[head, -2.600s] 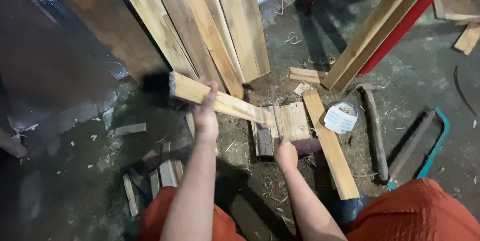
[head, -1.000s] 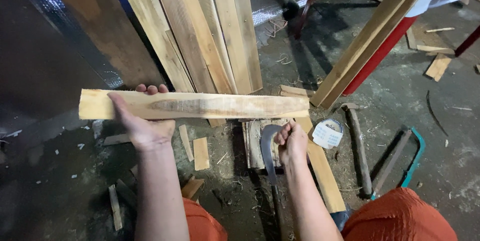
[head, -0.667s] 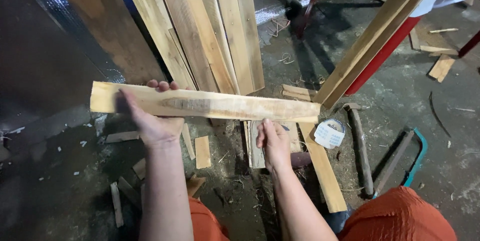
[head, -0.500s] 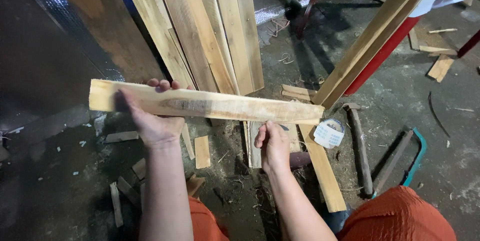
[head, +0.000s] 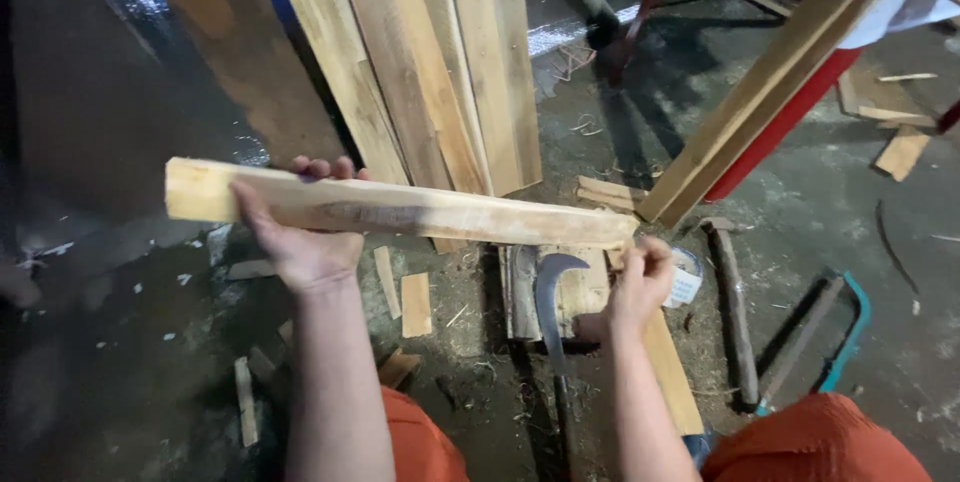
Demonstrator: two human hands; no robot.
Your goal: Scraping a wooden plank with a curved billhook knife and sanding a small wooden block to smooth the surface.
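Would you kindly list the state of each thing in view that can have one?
Wooden plank: held level, off the floor.
Left hand: gripping the plank from behind.
Right hand: closed at the plank's right end.
Curved blade: lying on the chopping block.
Chopping block: flat on the floor.
Boards: leaning upright.
Handsaw: lying on the floor.

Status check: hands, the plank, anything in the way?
Left hand grips plank, held level. Right hand pinches its right end. Curved blade on block just below.
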